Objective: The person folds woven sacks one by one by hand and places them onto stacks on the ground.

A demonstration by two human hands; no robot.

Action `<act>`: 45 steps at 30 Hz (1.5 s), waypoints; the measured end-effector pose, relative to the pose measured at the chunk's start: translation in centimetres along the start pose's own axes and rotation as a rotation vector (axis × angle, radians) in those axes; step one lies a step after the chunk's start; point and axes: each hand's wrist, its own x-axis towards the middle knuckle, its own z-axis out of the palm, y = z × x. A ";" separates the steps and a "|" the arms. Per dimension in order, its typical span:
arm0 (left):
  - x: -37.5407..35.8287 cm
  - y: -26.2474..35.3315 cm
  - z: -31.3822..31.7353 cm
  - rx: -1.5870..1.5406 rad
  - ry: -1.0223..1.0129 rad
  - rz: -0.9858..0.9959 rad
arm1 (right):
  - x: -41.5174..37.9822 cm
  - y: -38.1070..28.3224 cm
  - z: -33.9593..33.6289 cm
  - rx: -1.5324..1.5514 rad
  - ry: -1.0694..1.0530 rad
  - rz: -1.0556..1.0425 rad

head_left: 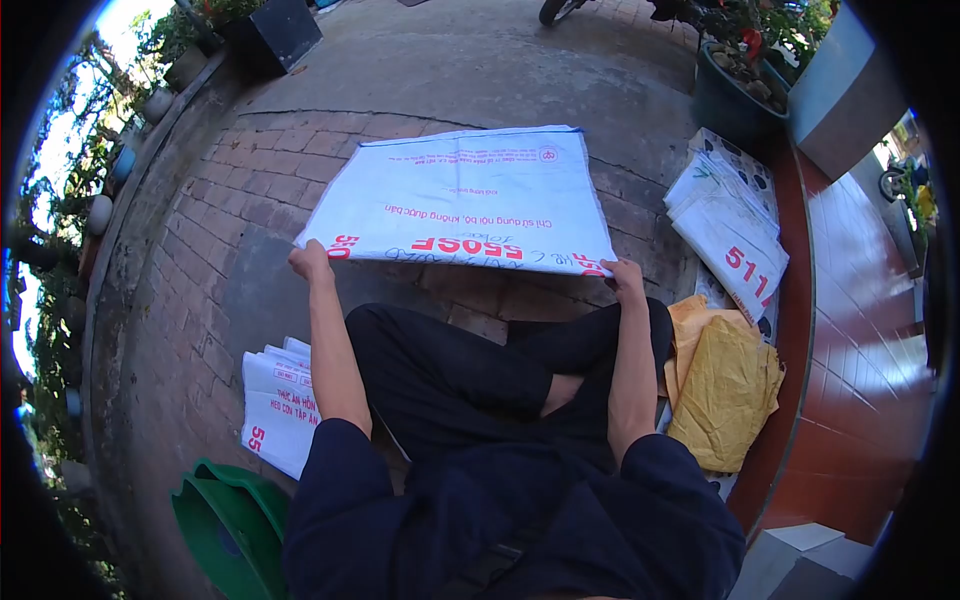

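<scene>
A white woven feed sack [450, 185] with red print stretches out in front of my crossed legs, its printing upside down to me. My left hand [311, 260] grips its near left corner. At the near right corner my right hand [626, 279] is closed on the same sack. The near edge is pulled fairly straight between both hands, and the far edge reaches over the brick paving. My fingertips are partly hidden by the sack's edge.
Folded white sacks [278, 405] lie at my left beside green plastic containers [228, 520]. To my right are more white sacks [730, 235] and folded yellow sacks [722, 395], next to a red tiled step [850, 370]. A large plant pot [735, 100] stands at the upper right.
</scene>
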 end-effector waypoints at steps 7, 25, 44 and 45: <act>1.5 -8.6 -1.7 -0.523 -0.229 -0.792 | 5.7 4.6 -0.7 -0.243 0.203 -0.208; -11.9 12.6 -0.3 0.034 -0.219 0.939 | -1.6 0.2 -1.4 0.640 -0.252 -0.080; -2.0 -8.7 2.4 -0.625 -0.426 -0.627 | -10.4 2.9 16.2 -0.908 -0.140 -1.143; -2.7 -7.6 1.8 -0.630 -0.436 -0.599 | -10.7 5.6 17.4 -1.158 -0.334 -0.879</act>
